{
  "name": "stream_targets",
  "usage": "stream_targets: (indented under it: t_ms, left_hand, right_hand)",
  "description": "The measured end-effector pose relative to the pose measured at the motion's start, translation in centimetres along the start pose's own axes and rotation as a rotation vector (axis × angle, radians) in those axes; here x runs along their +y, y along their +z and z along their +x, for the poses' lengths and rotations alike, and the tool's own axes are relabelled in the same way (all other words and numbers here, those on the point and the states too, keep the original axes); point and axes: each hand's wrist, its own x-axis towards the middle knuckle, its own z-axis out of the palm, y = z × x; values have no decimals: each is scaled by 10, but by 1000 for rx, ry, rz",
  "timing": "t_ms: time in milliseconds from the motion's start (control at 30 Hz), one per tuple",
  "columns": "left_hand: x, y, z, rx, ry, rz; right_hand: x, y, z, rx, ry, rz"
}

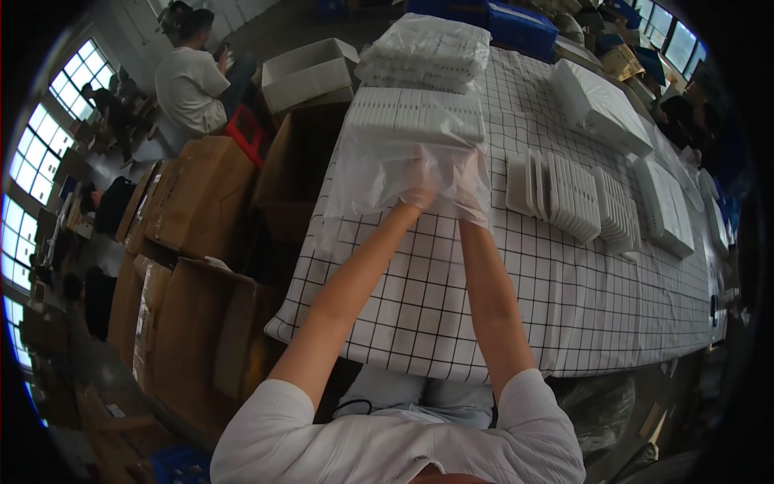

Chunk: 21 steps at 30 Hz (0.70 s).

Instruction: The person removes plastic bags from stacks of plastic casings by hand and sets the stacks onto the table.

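Observation:
Both my hands are inside a clear plastic bag point(363, 173) that lies around a row of thin white pieces point(415, 113) on the checked cloth. My left hand point(419, 181) is at the near side of the row, seen blurred through the plastic. To its right, my right hand point(469, 181) is at the row's near right side, also under the film. The fingers of both hands are too veiled to make out. Behind the row sits a stack of bagged white packs point(427, 48). More white pieces point(568, 198) stand in leaning rows to the right.
The checked cloth point(403, 306) covers the table. White wrapped packs point(601, 105) lie at the right. Left of the table are open cardboard boxes point(193, 339) and a white box point(310, 74). A seated person point(189, 81) is at the upper left, others further left.

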Motion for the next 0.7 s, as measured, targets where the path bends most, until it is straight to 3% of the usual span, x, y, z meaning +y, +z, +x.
stream_targets:
  t_ms: [33, 67, 133, 167, 233, 367, 433, 500, 567, 633, 667, 700]
  left_hand:
    - [-6, 11, 4, 59, -44, -77]
    - [-8, 17, 7, 115, -90, -154]
    - [1, 10, 22, 53, -184, -328]
    - [6, 5, 27, -12, -279, -504]
    - [-2, 21, 32, 28, -310, -486]
    - [9, 18, 29, 112, -355, -536]
    - [0, 34, 31, 161, -344, -513]
    - [-1, 39, 32, 209, -332, -493]
    - [7, 31, 35, 264, -185, -531]
    - [-5, 43, 42, 259, -197, -459]
    - [-12, 52, 44, 249, -211, -389]
    - [-14, 58, 47, 251, -213, -387]
  right_hand:
    - [-22, 2, 5, 38, 215, 297]
    - [-24, 1, 12, 35, 215, 298]
    - [-19, -1, 18, -50, 357, -256]
    - [-15, -3, 17, -52, 359, -255]
    - [-2, -7, 12, -38, 149, -408]
    - [9, -8, 11, -25, 242, -510]
    - [10, -8, 9, -23, 58, -405]
    - [0, -13, 8, -37, 114, -373]
    - [-11, -10, 11, -48, 168, -339]
    - [3, -7, 11, -31, 350, -388]
    - [1, -10, 12, -34, 351, -386]
    - [-19, -14, 20, -181, 247, -406]
